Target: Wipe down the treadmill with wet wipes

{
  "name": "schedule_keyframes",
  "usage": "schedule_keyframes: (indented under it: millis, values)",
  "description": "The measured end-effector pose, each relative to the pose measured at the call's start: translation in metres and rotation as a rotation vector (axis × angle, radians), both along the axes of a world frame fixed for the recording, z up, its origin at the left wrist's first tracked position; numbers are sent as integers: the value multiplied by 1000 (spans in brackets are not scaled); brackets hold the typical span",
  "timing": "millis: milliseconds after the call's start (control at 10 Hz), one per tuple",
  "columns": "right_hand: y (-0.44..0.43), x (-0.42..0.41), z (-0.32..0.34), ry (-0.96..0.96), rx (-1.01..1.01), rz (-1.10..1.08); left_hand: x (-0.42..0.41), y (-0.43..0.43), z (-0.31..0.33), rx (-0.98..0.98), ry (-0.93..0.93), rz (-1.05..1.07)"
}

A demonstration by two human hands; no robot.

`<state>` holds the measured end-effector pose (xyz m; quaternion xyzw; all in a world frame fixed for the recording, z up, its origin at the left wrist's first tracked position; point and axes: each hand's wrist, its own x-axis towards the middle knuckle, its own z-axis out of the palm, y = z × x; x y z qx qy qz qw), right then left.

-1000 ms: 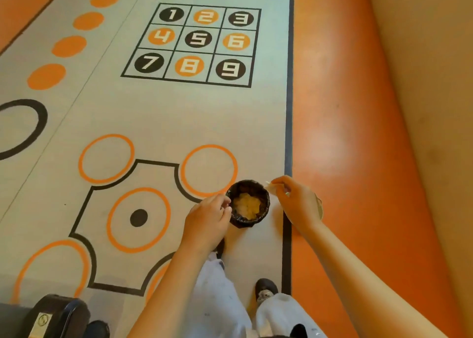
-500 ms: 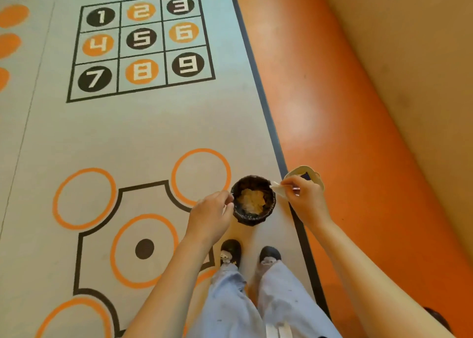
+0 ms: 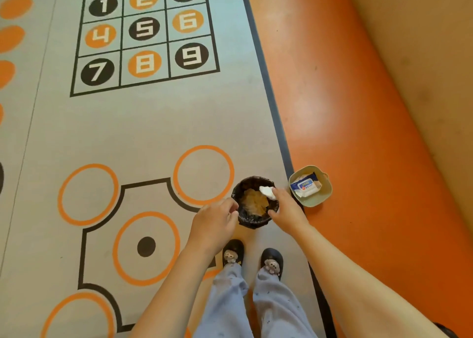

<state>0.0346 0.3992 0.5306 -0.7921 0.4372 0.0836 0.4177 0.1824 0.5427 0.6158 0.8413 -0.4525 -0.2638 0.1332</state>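
A small bin [image 3: 256, 221] lined with a black bag stands on the floor in front of my feet, with brownish paper inside. My right hand [image 3: 288, 211] pinches a crumpled white wipe [image 3: 267, 192] over the bin's right rim. My left hand [image 3: 213, 223] hovers at the bin's left rim with its fingers loosely curled and nothing in them. A pale green tray [image 3: 318, 199] to the right of the bin holds a blue and white pack of wet wipes [image 3: 305, 186]. No treadmill is in view.
The grey floor mat [image 3: 153, 122] carries a numbered grid, orange rings and black outlines. A dark line borders it on the right, then an orange floor strip [image 3: 345, 122] and a beige wall [image 3: 430, 56]. My two feet in dark slippers [image 3: 233, 254] stand just behind the bin.
My right hand has moved left, bringing the wipe over the bin's opening. The tray with the pack of wet wipes is now uncovered. The view has shifted a little.
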Motion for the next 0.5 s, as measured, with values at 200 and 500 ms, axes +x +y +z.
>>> schedule_keyframes:
  millis: [200,500]
  values:
    - [-4,-20,3,49,16,-18,0,-9,-1,20,-1,-24]
    - [-33,-39,83,-82,-127,-110,-10,-37,25,-70,-47,-99]
